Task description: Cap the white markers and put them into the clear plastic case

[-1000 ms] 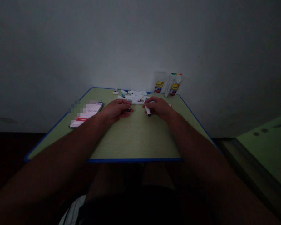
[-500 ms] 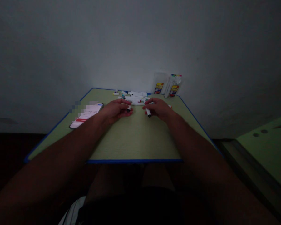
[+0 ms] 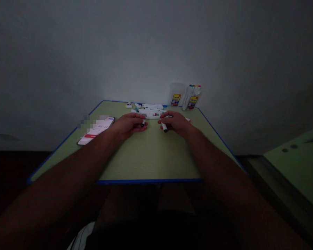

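Observation:
My left hand (image 3: 129, 125) is closed on a short white marker cap (image 3: 143, 123) whose dark end faces me. Between the fingers of my right hand (image 3: 176, 122) is a white marker (image 3: 164, 125), tilted, with its black end pointing down towards me. The two hands are apart, just above the near side of a pile of white markers (image 3: 151, 111). Part of the right-hand marker is hidden behind my fingers. A few loose caps (image 3: 129, 106) lie at the pile's left.
A phone (image 3: 96, 131) with a lit screen lies on the table (image 3: 146, 158) at the left. At the back right, a clear plastic case (image 3: 176, 93) stands beside another case holding markers (image 3: 192, 97). The wall rises right behind the table, which has a blue edge.
The whole view has shifted slightly, with the table a little lower in the picture. Both hands keep the same hold and nearly the same place.

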{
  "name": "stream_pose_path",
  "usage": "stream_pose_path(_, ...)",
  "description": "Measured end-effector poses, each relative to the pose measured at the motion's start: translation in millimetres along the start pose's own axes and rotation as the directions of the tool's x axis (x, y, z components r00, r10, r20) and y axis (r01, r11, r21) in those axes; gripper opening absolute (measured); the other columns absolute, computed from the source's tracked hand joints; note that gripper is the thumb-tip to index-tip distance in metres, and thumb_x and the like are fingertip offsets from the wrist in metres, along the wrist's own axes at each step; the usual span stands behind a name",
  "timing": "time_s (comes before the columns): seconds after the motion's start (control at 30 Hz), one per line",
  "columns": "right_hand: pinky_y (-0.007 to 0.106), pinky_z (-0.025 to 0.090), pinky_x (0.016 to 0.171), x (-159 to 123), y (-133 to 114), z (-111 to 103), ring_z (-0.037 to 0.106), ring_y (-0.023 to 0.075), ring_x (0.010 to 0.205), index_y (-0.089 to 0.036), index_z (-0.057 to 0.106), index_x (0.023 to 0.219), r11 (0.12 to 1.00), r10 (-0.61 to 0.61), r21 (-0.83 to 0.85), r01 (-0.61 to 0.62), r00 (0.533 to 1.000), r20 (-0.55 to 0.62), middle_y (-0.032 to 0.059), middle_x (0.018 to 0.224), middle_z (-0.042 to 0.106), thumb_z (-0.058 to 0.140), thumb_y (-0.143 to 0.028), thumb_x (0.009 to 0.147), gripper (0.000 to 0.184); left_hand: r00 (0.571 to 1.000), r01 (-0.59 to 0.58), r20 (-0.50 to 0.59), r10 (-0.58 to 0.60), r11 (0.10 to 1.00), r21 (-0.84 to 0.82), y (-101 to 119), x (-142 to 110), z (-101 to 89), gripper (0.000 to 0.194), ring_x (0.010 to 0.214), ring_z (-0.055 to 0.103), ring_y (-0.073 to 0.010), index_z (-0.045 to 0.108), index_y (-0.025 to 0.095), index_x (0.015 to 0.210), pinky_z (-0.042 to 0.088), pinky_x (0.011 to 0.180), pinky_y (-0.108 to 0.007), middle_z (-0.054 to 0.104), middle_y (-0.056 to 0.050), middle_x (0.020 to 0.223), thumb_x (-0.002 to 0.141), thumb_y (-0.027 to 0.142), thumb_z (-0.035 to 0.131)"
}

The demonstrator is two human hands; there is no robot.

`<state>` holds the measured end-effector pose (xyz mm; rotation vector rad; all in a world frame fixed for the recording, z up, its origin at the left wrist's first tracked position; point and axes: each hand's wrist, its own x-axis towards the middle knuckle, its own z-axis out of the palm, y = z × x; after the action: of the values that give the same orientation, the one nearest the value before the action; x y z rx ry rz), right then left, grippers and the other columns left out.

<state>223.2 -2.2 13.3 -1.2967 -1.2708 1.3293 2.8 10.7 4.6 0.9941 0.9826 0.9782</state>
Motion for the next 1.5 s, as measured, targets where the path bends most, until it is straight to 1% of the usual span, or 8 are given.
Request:
stream_pose_path(0.1, 0.022, 0.053, 0.047, 1, 1, 0, 0.065, 0.0128, 0.054, -0.018, 0.06, 0.084, 1.0, -0.001, 0.002, 0.001, 1.0, 0.007, 0.0033, 0.075, 0.071, 0.077, -0.005, 0.075, 0.023, 1.0, 0.007, 0.006, -0.007, 1.0, 0.001, 1, -1, 0.4, 0.017, 0.064, 0.071, -0.0175, 0.065, 0.011, 0.09, 0.061, 0.059, -0.026, 0.073, -0.014, 0.081, 0.081, -0.002, 0.061)
stream_pose_path(0.43, 0.023, 0.053, 0.049, 3, 4, -2, 0.066, 0.0136, 0.056, -0.018, 0.06, 0.086, 1.0, -0.001, -0.003, 0.001, 1.0, 0.011, 0.0049, 0.08, 0.073, 0.071, -0.003, 0.078, 0.02, 1.0, 0.016, -0.003, -0.016, 1.0, 0.019, 3, -5, 2.6, 0.017, 0.063, 0.071, -0.0162, 0.062, 0.012, 0.092, 0.061, 0.059, -0.024, 0.073, -0.013, 0.081, 0.083, -0.002, 0.059)
stream_pose_path(0.67, 0.023, 0.049, 0.044, 3, -2, -2, 0.065, 0.0145, 0.051, -0.017, 0.055, 0.091, 0.999, 0.046, 0.014, -0.045, 0.998, -0.046, 0.0056, 0.078, 0.073, 0.071, 0.0, 0.075, 0.028, 0.997, 0.003, -0.071, -0.005, 1.0, -0.026, 7, -6, 5.9, 0.019, 0.061, 0.07, -0.0163, 0.058, 0.012, 0.088, 0.06, 0.057, -0.025, 0.072, -0.015, 0.082, 0.081, -0.005, 0.057)
stream_pose_path(0.8, 0.022, 0.049, 0.045, 5, 0, -7, 0.065, 0.0136, 0.052, -0.015, 0.061, 0.085, 0.999, 0.051, 0.004, -0.051, 0.999, -0.001, 0.0073, 0.079, 0.074, 0.072, -0.001, 0.074, 0.021, 0.997, 0.002, -0.073, -0.004, 1.0, -0.031, 5, -2, 2.7, 0.017, 0.063, 0.069, -0.0171, 0.06, 0.011, 0.084, 0.059, 0.055, -0.025, 0.072, -0.017, 0.085, 0.079, -0.005, 0.059)
stream_pose_path(0.93, 0.021, 0.049, 0.046, 5, 1, -10, 0.065, 0.0127, 0.053, -0.013, 0.065, 0.077, 0.999, 0.039, -0.019, -0.039, 0.999, 0.027, 0.0079, 0.074, 0.073, 0.07, -0.001, 0.076, 0.013, 0.997, -0.015, -0.078, 0.014, 1.0, -0.008, 3, 0, 0.0, 0.018, 0.063, 0.068, -0.0156, 0.061, 0.013, 0.081, 0.06, 0.058, -0.026, 0.07, -0.01, 0.078, 0.077, -0.005, 0.061)
stream_pose_path(1.03, 0.02, 0.048, 0.044, 5, 0, -11, 0.063, 0.0114, 0.051, -0.012, 0.067, 0.076, 0.999, 0.031, -0.022, -0.032, 0.999, -0.005, 0.0056, 0.068, 0.071, 0.068, -0.002, 0.079, 0.011, 0.995, -0.035, -0.098, 0.035, 0.999, 0.006, 3, 2, -1.1, 0.019, 0.061, 0.066, -0.0139, 0.062, 0.013, 0.078, 0.06, 0.059, -0.026, 0.068, -0.007, 0.075, 0.077, -0.005, 0.06)
stream_pose_path(1.23, 0.02, 0.049, 0.044, 5, -2, -15, 0.059, 0.0101, 0.049, -0.011, 0.071, 0.08, 0.999, 0.029, -0.024, -0.03, 0.997, -0.076, 0.0023, 0.062, 0.066, 0.067, -0.004, 0.08, 0.008, 0.992, -0.04, -0.118, 0.047, 0.997, 0.059, 2, 5, -4.4, 0.017, 0.054, 0.062, -0.0127, 0.063, 0.013, 0.08, 0.054, 0.05, -0.023, 0.071, -0.01, 0.075, 0.078, -0.004, 0.059)
stream_pose_path(1.5, 0.02, 0.046, 0.044, 5, 0, -18, 0.058, 0.0099, 0.052, -0.015, 0.072, 0.076, 0.995, 0.006, -0.096, -0.014, 0.997, -0.078, 0.0026, 0.065, 0.067, 0.075, -0.008, 0.074, 0.008, 0.99, -0.049, -0.13, 0.055, 0.997, 0.054, 3, 5, -5.5, 0.015, 0.05, 0.059, -0.0107, 0.063, 0.012, 0.074, 0.051, 0.046, -0.02, 0.07, -0.011, 0.072, 0.078, -0.002, 0.062)
